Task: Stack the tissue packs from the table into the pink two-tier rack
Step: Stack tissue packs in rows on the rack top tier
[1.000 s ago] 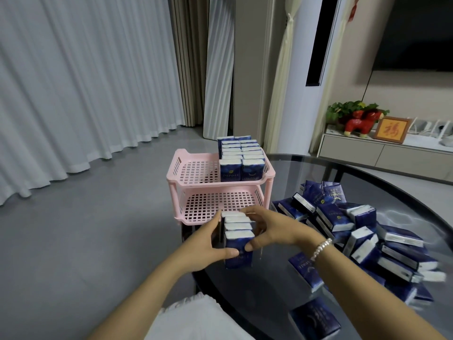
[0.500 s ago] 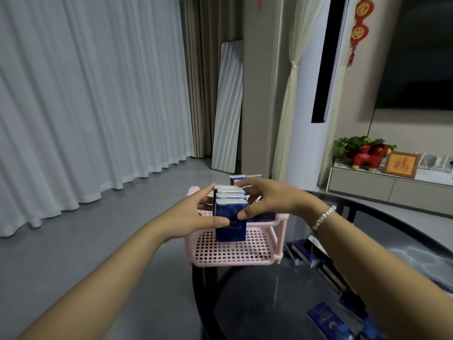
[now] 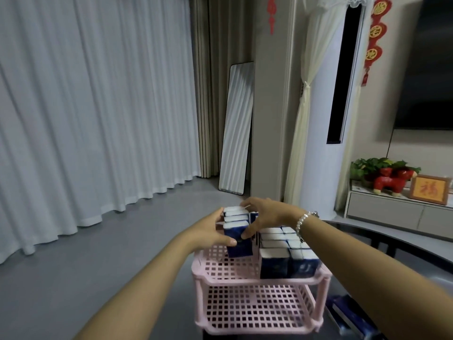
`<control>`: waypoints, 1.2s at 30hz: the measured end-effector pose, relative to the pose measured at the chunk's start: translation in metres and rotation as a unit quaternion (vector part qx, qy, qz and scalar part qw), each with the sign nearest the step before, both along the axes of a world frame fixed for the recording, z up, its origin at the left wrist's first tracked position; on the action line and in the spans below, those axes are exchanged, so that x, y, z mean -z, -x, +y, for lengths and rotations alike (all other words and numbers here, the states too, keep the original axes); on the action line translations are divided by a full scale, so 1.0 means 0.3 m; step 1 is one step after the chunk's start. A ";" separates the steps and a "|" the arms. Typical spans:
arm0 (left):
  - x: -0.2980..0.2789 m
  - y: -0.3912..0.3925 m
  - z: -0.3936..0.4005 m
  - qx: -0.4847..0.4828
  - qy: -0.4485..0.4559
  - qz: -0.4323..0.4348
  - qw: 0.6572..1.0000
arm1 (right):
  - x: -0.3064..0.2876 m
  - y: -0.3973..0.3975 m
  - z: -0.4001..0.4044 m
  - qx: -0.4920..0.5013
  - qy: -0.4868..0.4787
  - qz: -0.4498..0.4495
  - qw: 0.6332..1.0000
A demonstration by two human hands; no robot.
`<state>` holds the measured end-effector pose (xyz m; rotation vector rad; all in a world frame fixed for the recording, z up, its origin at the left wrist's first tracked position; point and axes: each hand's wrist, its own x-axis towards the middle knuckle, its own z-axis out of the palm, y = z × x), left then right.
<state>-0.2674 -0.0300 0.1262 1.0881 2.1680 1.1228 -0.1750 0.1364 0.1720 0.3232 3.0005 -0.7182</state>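
- Currently: both hands are carrying a small bundle of navy-and-white tissue packs [image 3: 237,233], standing on end, over the left part of the upper tier of the pink perforated plastic two-tier rack [image 3: 259,278].
- Left hand [image 3: 210,233]: its grip is closed against the near-left face of the bundle, thumb lying across the front pack, fingers wrapping the far side.
- Right hand [image 3: 266,213]: arching over the top from the right, its grip is pressing the bundle's right face, fingertips reaching to the back pack; a beaded bracelet [image 3: 302,220] is sitting at the wrist.
- Reading of the hold: squeezing from opposite sides is probably keeping the loose packs together as one block, so they can go in as a single row.
- The bundle's lower edge is looking level with or just above the tier floor; whether it is touching cannot be told.
- Two rows of upright tissue packs [image 3: 284,253] are already filling the right part of the upper tier; the bundle is lining up just beside them, apart by a narrow gap.
- Lower tier is showing no packs.
- Both forearms are extending forward, converging at the rack.
- More dark blue packs [image 3: 348,315] are lying on the dark glass desk [image 3: 416,249] at right, so much of the task is remaining.
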 end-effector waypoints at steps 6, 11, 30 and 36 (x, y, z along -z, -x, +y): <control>0.072 0.044 0.077 -0.011 0.066 0.045 0.997 | 0.060 0.056 0.025 0.015 -0.160 -0.026 0.987; 0.093 0.028 0.096 0.001 0.053 0.048 0.997 | 0.074 0.053 0.050 0.003 -0.166 -0.033 0.986; 0.114 0.019 0.070 -0.026 0.055 0.010 0.998 | 0.089 -0.033 0.031 -0.023 -0.099 0.002 0.995; 0.062 -0.096 0.015 -0.071 -0.052 0.030 0.996 | 0.077 -0.100 -0.003 -0.005 -0.047 0.087 0.995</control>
